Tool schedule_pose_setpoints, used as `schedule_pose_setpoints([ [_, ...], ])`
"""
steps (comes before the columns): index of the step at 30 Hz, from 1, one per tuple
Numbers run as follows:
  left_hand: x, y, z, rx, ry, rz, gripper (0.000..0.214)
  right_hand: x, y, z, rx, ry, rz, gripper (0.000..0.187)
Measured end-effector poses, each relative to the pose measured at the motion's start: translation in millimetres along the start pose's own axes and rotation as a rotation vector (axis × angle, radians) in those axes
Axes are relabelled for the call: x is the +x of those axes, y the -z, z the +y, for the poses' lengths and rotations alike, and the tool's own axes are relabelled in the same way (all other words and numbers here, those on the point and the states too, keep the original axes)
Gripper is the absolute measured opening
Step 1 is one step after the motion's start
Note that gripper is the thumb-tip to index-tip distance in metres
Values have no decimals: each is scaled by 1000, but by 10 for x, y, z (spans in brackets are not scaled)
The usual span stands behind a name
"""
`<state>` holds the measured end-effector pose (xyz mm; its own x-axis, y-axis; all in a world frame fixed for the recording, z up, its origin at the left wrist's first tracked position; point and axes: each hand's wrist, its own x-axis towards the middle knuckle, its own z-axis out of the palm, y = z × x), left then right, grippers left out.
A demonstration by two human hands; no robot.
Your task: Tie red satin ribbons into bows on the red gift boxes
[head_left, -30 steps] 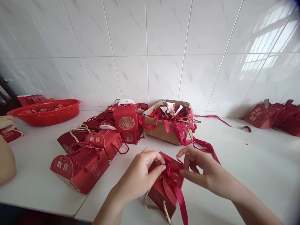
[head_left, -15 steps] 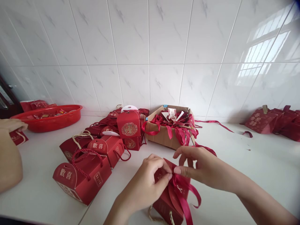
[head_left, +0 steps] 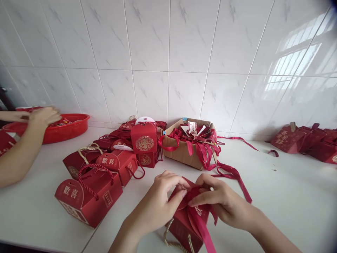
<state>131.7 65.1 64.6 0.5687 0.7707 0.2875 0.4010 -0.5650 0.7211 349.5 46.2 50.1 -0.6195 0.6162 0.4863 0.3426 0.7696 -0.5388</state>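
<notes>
A red gift box (head_left: 181,225) with beige rope handles stands on the white table between my hands. Dark pink ribbon (head_left: 201,225) crosses its top, one end trailing down the front. My left hand (head_left: 164,200) is closed at the top of the box, thumb and forefinger pinching the ribbon. From the right, my right hand (head_left: 222,198) also pinches the ribbon, its fingers curled and thumb pressed against it. The exact crossing of the ribbon is partly hidden by my fingers.
Finished-looking red boxes (head_left: 89,196) with rope handles cluster at left. Behind stands a cardboard box (head_left: 181,156) of ribbons. Another person's hand (head_left: 44,116) is over a red basin (head_left: 65,131) at far left. Red bags (head_left: 292,138) sit at right.
My right hand has come down and closed on the ribbon; a loop at the right has shrunk. The other person's hand has moved over the basin. The view has shifted slightly.
</notes>
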Motion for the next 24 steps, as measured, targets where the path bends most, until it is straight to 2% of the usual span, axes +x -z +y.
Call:
schedule_pose_setpoints([
  [5, 5, -40, -10, 47, 6, 26, 17, -21, -106, 23, -39, 38, 60, 42],
  [11, 38, -98, -25, 70, 23, 33, 15, -50, -133, 42, -73, 63, 112, 38],
  [15, 47, -33, -59, 139, 5, 74, 15, -75, -145, 69, -18, 61, 125, 39],
  [19, 9, 55, -110, 171, 47, 82, 15, -87, -154, 97, -2, 69, 129, 39],
  [24, -29, 82, -131, 77, 54, 64, 12, -91, -172, 110, -27, 57, 131, 39],
])
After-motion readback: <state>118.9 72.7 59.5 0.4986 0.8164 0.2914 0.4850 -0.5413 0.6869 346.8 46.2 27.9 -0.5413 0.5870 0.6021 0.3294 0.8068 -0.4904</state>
